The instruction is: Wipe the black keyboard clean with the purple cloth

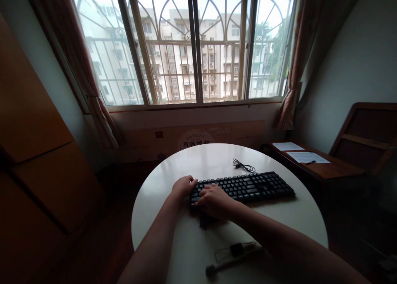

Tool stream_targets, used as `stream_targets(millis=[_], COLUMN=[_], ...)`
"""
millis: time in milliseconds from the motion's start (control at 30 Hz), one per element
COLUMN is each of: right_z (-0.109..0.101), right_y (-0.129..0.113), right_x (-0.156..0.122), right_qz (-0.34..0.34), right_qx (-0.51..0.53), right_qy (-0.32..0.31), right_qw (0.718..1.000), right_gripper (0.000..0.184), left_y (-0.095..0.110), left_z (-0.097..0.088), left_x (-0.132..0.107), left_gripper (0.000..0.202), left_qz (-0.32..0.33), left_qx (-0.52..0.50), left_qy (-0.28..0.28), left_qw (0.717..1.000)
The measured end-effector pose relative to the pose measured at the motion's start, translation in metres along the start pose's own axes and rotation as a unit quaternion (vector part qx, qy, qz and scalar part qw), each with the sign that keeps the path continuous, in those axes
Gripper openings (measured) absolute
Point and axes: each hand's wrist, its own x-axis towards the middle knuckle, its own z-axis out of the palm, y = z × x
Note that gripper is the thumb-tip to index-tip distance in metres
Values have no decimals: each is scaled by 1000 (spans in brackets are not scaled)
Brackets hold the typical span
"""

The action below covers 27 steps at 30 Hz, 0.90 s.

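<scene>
Round white table [279,218] fills the lower centre of the frame. On it, the black keyboard [248,187] lies just right of centre. Left hand [182,187] grips its left end, fingers curled on the edge. Right hand [214,201] rests on the left keys, fingers loosely bent. Small brush [223,265] at bottom centre; coiled cable [244,165] behind the keyboard.

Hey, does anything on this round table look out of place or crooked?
Mostly the keyboard: it sits at a slant across the white table, and both the left hand and right hand crowd its left end. Its cable lies bundled and loose behind it. A small brush lies near the front edge.
</scene>
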Motion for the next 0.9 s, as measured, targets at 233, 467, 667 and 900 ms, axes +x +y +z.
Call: stream_targets(millis=[233,467,667,900], right_z=[-28,-67,-75,-75], right_y=[29,69,76,74], right_x=[-17,-39,-47,-47], right_qz=[-30,69,94,86], right_qx=[56,117,244,251], right_qy=[28,81,-103,-74], right_qw=[998,987,960,961], right_gripper=[18,19,26,30], left_y=[-1,3,-6,9], left_z=[3,-1,-8,-16], left_x=[4,4,4,-4], left_gripper=[31,16,16,23], left_qz=[21,33,-46,-8], left_qx=[-23,-52,-29,19], left_qy=[12,56,91,131], left_qw=[999,997,994,991])
